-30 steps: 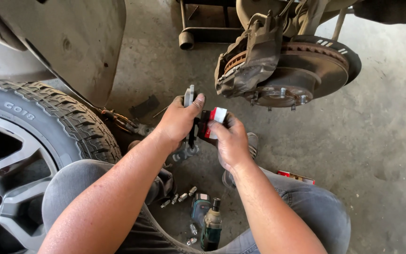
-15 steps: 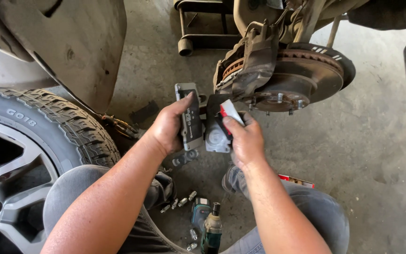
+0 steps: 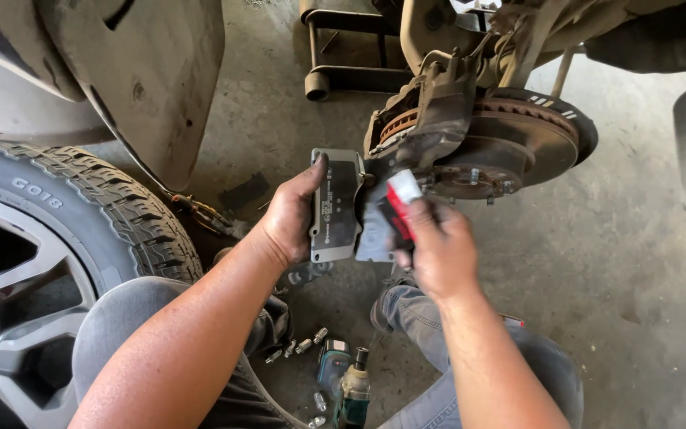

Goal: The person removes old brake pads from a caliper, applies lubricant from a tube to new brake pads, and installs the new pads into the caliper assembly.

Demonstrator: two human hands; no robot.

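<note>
My left hand (image 3: 291, 218) grips a grey brake pad (image 3: 337, 205) upright by its left edge. Beside it, my right hand (image 3: 434, 246) holds a second grey brake pad (image 3: 373, 226) together with a small red and white packet (image 3: 398, 202). Both pads sit just in front of the brake caliper (image 3: 426, 119) and the rusty brake disc (image 3: 518, 139) of a raised car.
A removed wheel with tyre (image 3: 49, 238) stands at my left. Several loose wheel nuts (image 3: 299, 345) and a teal impact wrench (image 3: 347, 385) lie on the concrete floor between my knees. A dark jack stand frame (image 3: 343, 56) sits behind the hub.
Both hands have risen toward the caliper. The left hand has turned its pad so the flat back faces me, and the view has moved closer.
</note>
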